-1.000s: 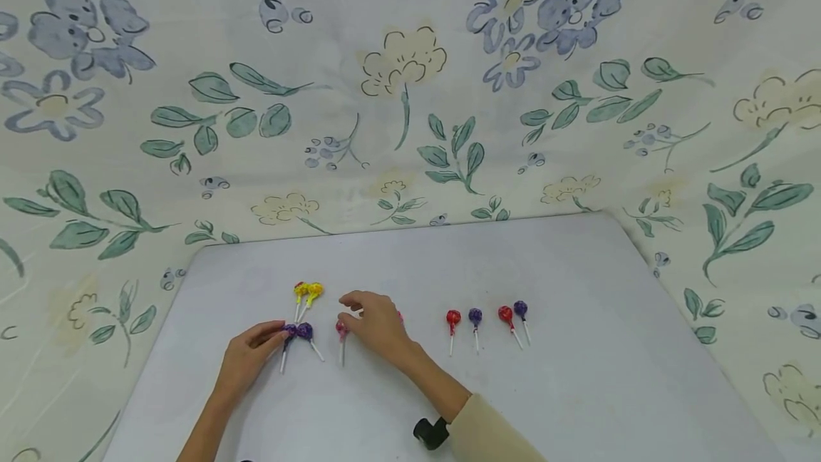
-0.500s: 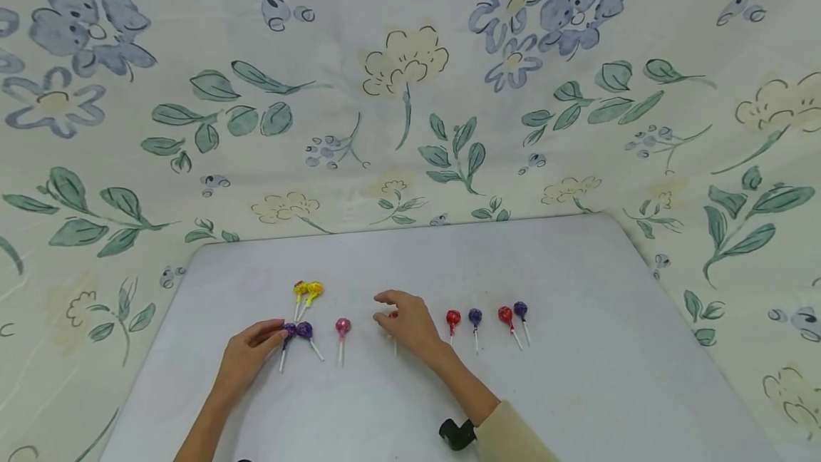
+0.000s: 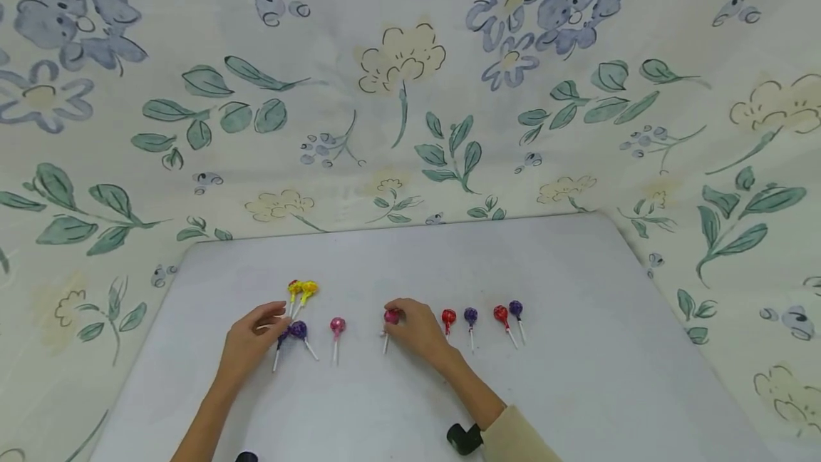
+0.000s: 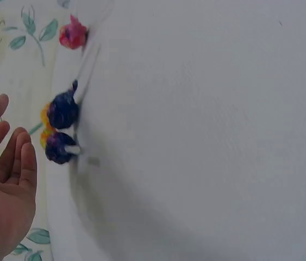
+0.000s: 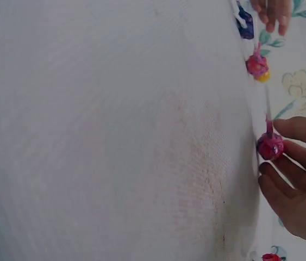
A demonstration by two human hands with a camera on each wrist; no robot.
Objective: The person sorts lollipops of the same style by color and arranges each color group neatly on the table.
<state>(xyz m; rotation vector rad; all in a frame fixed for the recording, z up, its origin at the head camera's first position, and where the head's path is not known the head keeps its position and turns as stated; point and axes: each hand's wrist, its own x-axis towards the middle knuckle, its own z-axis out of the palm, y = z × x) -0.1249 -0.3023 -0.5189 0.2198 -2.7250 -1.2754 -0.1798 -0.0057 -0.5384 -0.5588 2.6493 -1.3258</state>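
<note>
My right hand pinches the head of a pink lollipop near the middle of the table. In the right wrist view, thumb and fingers sit around that wrapped head, its white stick pointing toward me in the head view. Over at the left, my left hand hovers beside two purple lollipops, its fingers loosely bent around nothing; the left wrist view shows a gap to them. A second pink lollipop lies between the two hands. Just behind the purple pair are two yellow lollipops, one with some red.
Right of my right hand lie a red lollipop and a purple one, then another red and purple pair. All rest on a white table backed by a flowered cloth.
My right hand has gone right from the nearer pink lollipop to the other one and now grips its head. My left hand has lifted off the purple lollipop it was touching.
</note>
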